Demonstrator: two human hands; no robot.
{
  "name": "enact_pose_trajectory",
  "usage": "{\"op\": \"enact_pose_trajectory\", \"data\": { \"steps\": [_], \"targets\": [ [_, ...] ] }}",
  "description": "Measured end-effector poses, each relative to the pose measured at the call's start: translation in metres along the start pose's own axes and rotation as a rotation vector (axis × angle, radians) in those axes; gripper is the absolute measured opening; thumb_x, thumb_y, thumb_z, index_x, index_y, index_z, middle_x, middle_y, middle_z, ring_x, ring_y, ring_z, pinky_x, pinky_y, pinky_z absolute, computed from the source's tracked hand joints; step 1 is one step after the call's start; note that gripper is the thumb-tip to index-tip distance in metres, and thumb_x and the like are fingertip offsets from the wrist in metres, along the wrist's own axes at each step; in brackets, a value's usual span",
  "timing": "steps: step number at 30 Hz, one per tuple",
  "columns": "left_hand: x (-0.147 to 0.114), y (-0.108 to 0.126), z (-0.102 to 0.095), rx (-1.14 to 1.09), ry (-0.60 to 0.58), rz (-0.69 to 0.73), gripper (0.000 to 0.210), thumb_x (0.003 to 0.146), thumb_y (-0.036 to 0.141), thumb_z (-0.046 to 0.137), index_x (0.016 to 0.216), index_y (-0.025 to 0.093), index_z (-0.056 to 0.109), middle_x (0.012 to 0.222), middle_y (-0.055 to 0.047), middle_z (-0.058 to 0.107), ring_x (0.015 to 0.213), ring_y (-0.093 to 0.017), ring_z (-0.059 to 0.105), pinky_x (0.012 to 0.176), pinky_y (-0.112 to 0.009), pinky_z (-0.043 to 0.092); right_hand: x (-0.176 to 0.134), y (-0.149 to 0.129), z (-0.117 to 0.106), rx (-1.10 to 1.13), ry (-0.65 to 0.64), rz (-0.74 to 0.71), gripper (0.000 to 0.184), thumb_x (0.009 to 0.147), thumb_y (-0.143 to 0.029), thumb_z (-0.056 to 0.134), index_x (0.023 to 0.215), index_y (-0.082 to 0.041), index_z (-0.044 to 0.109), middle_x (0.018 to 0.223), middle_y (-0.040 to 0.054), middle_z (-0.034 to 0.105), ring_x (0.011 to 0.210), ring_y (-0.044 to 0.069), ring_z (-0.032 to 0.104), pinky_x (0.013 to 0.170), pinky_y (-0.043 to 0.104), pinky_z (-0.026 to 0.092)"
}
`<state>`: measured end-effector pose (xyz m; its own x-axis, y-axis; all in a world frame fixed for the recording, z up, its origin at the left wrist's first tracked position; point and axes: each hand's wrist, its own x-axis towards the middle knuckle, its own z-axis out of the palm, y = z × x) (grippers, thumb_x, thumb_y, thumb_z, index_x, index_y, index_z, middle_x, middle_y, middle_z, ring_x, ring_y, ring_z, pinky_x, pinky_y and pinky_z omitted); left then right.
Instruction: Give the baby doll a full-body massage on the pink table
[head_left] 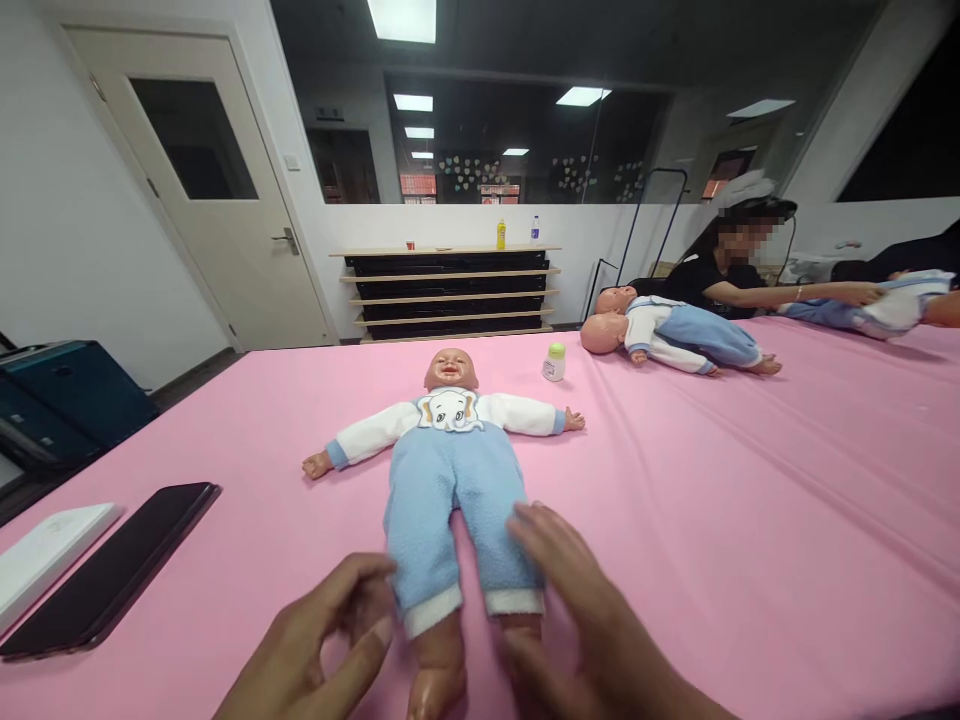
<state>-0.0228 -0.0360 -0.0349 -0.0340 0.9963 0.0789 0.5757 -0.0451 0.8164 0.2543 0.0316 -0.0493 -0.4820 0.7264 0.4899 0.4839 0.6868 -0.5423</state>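
Plastic baby doll in blue trousers, white elephant top (pixel 450 450) lies face-up mid pink bed (pixel 750 520), head toward far edge, feet near. Left hand (pixel 330 640), right hand (pixel 577 600) spread open, holding nothing, flanking ankles.

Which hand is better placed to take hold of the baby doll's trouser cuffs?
Probably the right hand: its fingers already lie on the plastic baby doll's light blue fleece trouser leg, just above the white cuff. The left hand sits beside the other cuff, fingers curled.

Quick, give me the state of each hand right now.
Left hand: open, fingers curled, touching the doll's trouser cuff, holding nothing.
Right hand: open, resting flat on the doll's other leg, holding nothing.
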Motion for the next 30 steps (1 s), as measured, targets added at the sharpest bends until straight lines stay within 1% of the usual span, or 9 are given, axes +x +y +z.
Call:
{"op": "enact_pose_trajectory", "data": {
  "steps": [3, 7, 9, 14, 19, 21, 24, 27, 30],
  "targets": [
    [0.017, -0.014, 0.018, 0.414, 0.156, 0.458, 0.058, 0.089, 0.043, 0.058, 0.143, 0.028, 0.045, 0.144, -0.01, 0.051, 0.132, -0.03, 0.048, 0.105, -0.042, 0.047, -0.001, 0.008, 0.032, -0.251, -0.087, -0.316, 0.059, 0.087, -0.044, 0.064, 0.14, -0.022, 0.051, 0.147, 0.0134, 0.047, 0.142, 0.038, 0.033, 0.112, 0.058, 0.035],
    [0.017, -0.051, 0.055, 0.741, 0.133, 0.828, 0.075, 0.086, 0.034, 0.065, 0.152, 0.03, 0.031, 0.152, -0.009, 0.043, 0.144, -0.034, 0.032, 0.117, -0.054, 0.029, -0.016, 0.026, 0.055, -0.456, -0.113, -0.372, 0.049, 0.092, -0.028, 0.058, 0.14, -0.024, 0.049, 0.149, 0.0112, 0.045, 0.144, 0.035, 0.031, 0.113, 0.058, 0.034],
    [0.013, -0.063, 0.06, 0.8, 0.145, 0.878, 0.076, 0.086, 0.03, 0.065, 0.153, 0.033, 0.029, 0.153, -0.007, 0.042, 0.145, -0.032, 0.032, 0.119, -0.055, 0.022, -0.022, 0.034, 0.052, -0.439, -0.166, -0.372, 0.06, 0.09, -0.033, 0.061, 0.145, -0.019, 0.043, 0.151, 0.0146, 0.041, 0.145, 0.036, 0.029, 0.112, 0.055, 0.037],
    [0.02, -0.065, 0.044, 0.77, 0.047, 0.881, 0.083, 0.084, 0.053, 0.061, 0.154, 0.023, 0.028, 0.156, -0.014, 0.036, 0.146, -0.036, 0.026, 0.119, -0.058, 0.016, -0.019, 0.042, 0.032, -0.224, -0.315, -0.319, 0.09, 0.076, -0.037, 0.069, 0.153, -0.011, 0.03, 0.158, 0.0189, 0.025, 0.147, 0.035, 0.023, 0.115, 0.05, 0.036],
    [0.028, -0.063, 0.046, 0.797, 0.052, 0.847, 0.091, 0.078, 0.064, 0.061, 0.152, 0.021, 0.033, 0.158, -0.017, 0.03, 0.147, -0.045, 0.014, 0.114, -0.068, 0.013, -0.002, 0.034, 0.025, -0.238, -0.468, -0.164, 0.089, 0.069, -0.047, 0.077, 0.148, -0.028, 0.042, 0.16, 0.017, 0.017, 0.145, 0.048, 0.015, 0.107, 0.073, 0.027],
    [0.029, -0.062, 0.05, 0.806, 0.062, 0.871, 0.087, 0.077, 0.062, 0.062, 0.151, 0.023, 0.036, 0.159, -0.016, 0.029, 0.147, -0.046, 0.011, 0.113, -0.069, 0.011, 0.002, 0.032, 0.027, -0.237, -0.484, -0.168, 0.084, 0.071, -0.049, 0.077, 0.146, -0.032, 0.044, 0.161, 0.019, 0.012, 0.144, 0.051, 0.012, 0.102, 0.077, 0.028],
    [0.03, -0.054, 0.05, 0.796, 0.038, 0.935, 0.078, 0.077, 0.054, 0.066, 0.146, 0.024, 0.044, 0.157, -0.014, 0.033, 0.148, -0.046, 0.008, 0.112, -0.07, 0.01, 0.005, 0.029, 0.03, -0.222, -0.46, -0.243, 0.068, 0.077, -0.049, 0.072, 0.137, -0.024, 0.054, 0.16, 0.0225, 0.012, 0.145, 0.051, 0.008, 0.102, 0.075, 0.03],
    [0.032, -0.04, 0.042, 0.757, -0.059, 0.976, 0.062, 0.08, 0.041, 0.067, 0.137, 0.022, 0.053, 0.149, -0.012, 0.047, 0.149, -0.041, 0.01, 0.115, -0.064, 0.019, 0.005, 0.028, 0.034, -0.205, -0.407, -0.353, 0.034, 0.085, -0.043, 0.064, 0.104, -0.015, 0.069, 0.157, 0.0216, 0.025, 0.147, 0.046, 0.007, 0.108, 0.07, 0.029],
    [0.034, -0.029, 0.036, 0.696, -0.133, 0.996, 0.045, 0.085, 0.033, 0.063, 0.128, 0.019, 0.059, 0.132, -0.011, 0.062, 0.15, -0.035, 0.014, 0.117, -0.055, 0.024, 0.008, 0.026, 0.036, -0.18, -0.351, -0.48, 0.019, 0.089, -0.031, 0.057, 0.087, -0.015, 0.067, 0.148, 0.0177, 0.045, 0.148, 0.038, 0.016, 0.115, 0.064, 0.026]
  ]
}}
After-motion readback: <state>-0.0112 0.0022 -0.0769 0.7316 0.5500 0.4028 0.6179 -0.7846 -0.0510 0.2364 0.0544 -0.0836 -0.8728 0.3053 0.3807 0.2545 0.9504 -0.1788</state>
